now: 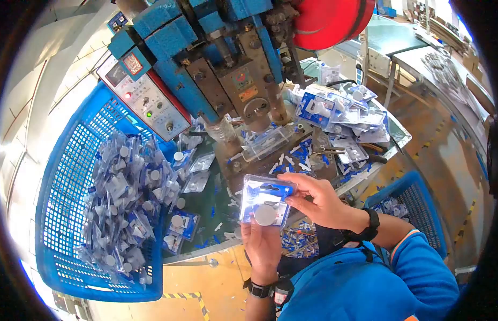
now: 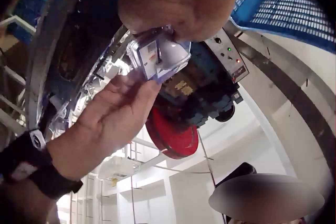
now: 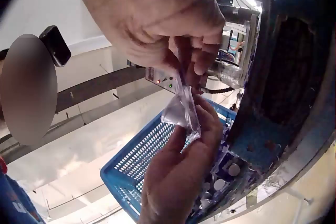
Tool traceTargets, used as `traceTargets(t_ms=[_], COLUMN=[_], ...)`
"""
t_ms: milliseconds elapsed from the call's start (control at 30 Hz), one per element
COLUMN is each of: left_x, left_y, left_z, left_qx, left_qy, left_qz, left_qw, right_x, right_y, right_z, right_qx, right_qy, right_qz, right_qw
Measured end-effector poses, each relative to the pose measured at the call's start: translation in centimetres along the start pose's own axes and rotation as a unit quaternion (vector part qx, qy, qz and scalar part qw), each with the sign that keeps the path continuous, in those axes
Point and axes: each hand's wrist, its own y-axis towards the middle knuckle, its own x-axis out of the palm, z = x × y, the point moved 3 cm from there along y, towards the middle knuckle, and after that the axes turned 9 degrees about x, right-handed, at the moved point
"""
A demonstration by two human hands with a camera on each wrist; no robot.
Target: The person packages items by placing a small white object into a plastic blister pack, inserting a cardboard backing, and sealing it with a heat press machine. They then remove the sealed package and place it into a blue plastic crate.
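Observation:
A clear blister package with a blue card and a round white disc is held in front of the body in the head view. My left hand grips its lower edge from below, thumb at the disc. The right hand pinches its upper right corner between thumb and fingers. Seen edge-on in the right wrist view, the package lies between the right hand above and the left hand below. The left wrist view shows the package with the right hand at its edge.
A blue basket full of packages stands at the left. Behind the hands is a blue press with a red wheel and control box. More packages are piled at right; another blue basket sits lower right.

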Motion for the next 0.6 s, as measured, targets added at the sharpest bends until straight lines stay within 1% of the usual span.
traceTargets(t_ms=[33,133,233,300,333,367,400,433,467,500,533,567,600], left_x=[-0.3,-0.4,-0.3,0.3,0.5,0.4,0.0,-0.7,-1.7,-3.5,-5.5,-7.4,-9.1], left_y=[-0.2,-0.5,-0.6,-0.5,-0.4,-0.4,-0.6,-1.0,-0.9,-0.9,-0.9,-0.7,-0.4], left_z=[-0.2,-0.3,-0.7,-0.7,-0.4,0.6,2.3,4.0,5.8,7.5,9.1,10.6,11.9], left_qx=[-0.006,-0.028,-0.058,-0.089,-0.100,-0.090,-0.078,-0.068,0.053,0.143,0.154,0.164,0.201], left_qy=[0.004,-0.010,0.016,0.089,0.128,0.244,0.362,0.478,0.565,0.669,0.719,0.761,0.798], left_qz=[-0.001,-0.044,-0.017,-0.028,-0.028,-0.032,-0.024,-0.007,-0.018,-0.033,-0.009,0.010,0.021], left_qw=[1.000,0.999,0.998,0.992,0.986,0.965,0.929,0.876,0.823,0.728,0.678,0.627,0.567], right_x=[-0.2,-1.1,-2.1,-3.4,-4.5,-6.3,-8.7,-10.9,-13.5,-16.2,-19.0,-21.7,-22.4], right_y=[-0.1,-0.6,-1.0,-1.4,-1.9,-2.9,-3.8,-5.0,-6.3,-7.8,-9.7,-12.5,-13.6], right_z=[-0.1,-0.6,-0.9,-1.4,-2.5,-3.0,-4.5,-5.2,-4.7,-3.9,-2.3,-0.4,0.1], right_qx=[0.004,0.018,0.023,0.009,-0.020,-0.015,-0.001,0.077,0.134,0.229,0.251,0.259,0.263], right_qy=[-0.004,-0.019,-0.036,-0.059,-0.111,-0.143,-0.233,-0.323,-0.293,-0.300,-0.380,-0.481,-0.577], right_qz=[-0.005,-0.015,-0.009,-0.001,0.016,0.013,0.007,0.016,0.013,-0.002,-0.037,-0.043,-0.041], right_qw=[1.000,1.000,0.999,0.998,0.993,0.990,0.972,0.943,0.947,0.926,0.889,0.837,0.772])
